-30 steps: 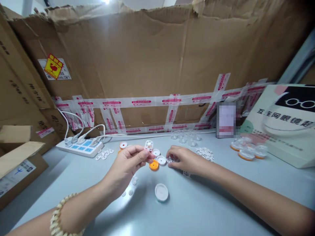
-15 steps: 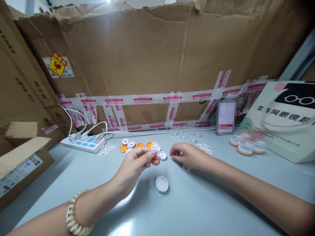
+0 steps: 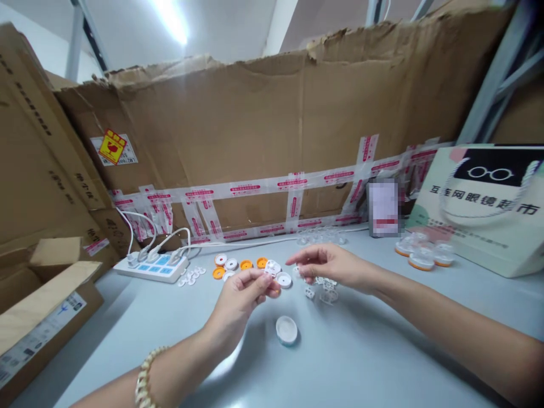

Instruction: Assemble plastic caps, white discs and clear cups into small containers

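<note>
My left hand [image 3: 238, 297] pinches a small white plastic part [image 3: 271, 270] between thumb and fingers, above the table. To its right, my right hand [image 3: 338, 266] hovers low with index finger and thumb apart, and I see nothing gripped in it. Under and beside it lies a loose pile of small white openwork pieces [image 3: 328, 294], partly hidden by the hand. A round white disc-like piece [image 3: 287, 330] with a pale green edge rests nearer to me. Just behind my left hand are orange rings [image 3: 246, 265] and white rings [image 3: 284, 280], some of them covered by my fingers.
Small white bits [image 3: 192, 276] lie by a power strip [image 3: 148, 269] with plugged cables. Clear round pieces [image 3: 321, 237] stand at the back; clear-and-orange ones [image 3: 421, 261] sit right, near a phone [image 3: 383, 207] and a paper bag [image 3: 480, 226]. Cardboard boxes [image 3: 255, 124] wall the table.
My right hand has lifted slightly and its fingers have spread, uncovering more white pieces beneath. My left hand keeps its hold on the white part. The view has tilted upward.
</note>
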The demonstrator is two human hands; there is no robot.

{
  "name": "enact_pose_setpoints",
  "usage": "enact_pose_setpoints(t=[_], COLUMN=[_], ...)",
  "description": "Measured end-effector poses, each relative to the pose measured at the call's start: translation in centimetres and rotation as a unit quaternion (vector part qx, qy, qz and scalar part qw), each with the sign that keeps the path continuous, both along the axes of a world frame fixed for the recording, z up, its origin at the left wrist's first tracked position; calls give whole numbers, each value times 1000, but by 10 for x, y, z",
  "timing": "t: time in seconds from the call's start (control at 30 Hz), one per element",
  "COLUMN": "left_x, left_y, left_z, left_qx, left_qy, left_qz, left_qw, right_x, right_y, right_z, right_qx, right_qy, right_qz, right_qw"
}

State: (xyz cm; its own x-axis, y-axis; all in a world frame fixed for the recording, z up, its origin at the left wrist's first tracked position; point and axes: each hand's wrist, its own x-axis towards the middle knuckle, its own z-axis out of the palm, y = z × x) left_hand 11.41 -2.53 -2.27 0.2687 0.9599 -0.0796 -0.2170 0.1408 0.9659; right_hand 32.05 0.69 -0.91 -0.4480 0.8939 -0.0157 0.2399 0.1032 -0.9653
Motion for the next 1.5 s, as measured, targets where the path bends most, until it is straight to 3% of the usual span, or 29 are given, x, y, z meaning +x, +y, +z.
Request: enact_pose_setpoints(t=[0.17,0.3,0.43,0.7,0.9,1.0,1.23,1.4,1.5], left_x=[4,3,-1,-12,-26,-29,-27,-25,-27], left_y=[-5,-12,-16,-19,-22,-22,-17,-17,-16], left_z=[3,10,21,66,98,101,96,93,93], left_qx=[9,50,108,196,275,276,268,276,282], left_qy=[-29,-2,37,103,168,183,203,205,212], left_qz=[-5,-19,-32,-37,-21,-26,-23,-28,-32], left_qw=[1000,999,993,975,946,943,942,939,935], right_x=[-12,-18,-25,-38,-45,-48,-51,-53,-54], right_y=[-25,-38,-45,-50,-48,-43,-34,-35,-37], right_z=[15,22,33,67,84,80,68,66,66], right_qx=[-74,-102,-82,116,305,315,255,255,220], right_qy=[162,206,222,149,95,108,175,174,172], right_qz=[39,45,29,-10,-54,-46,-44,-30,-13], right_qw=[983,972,971,982,946,942,950,951,960])
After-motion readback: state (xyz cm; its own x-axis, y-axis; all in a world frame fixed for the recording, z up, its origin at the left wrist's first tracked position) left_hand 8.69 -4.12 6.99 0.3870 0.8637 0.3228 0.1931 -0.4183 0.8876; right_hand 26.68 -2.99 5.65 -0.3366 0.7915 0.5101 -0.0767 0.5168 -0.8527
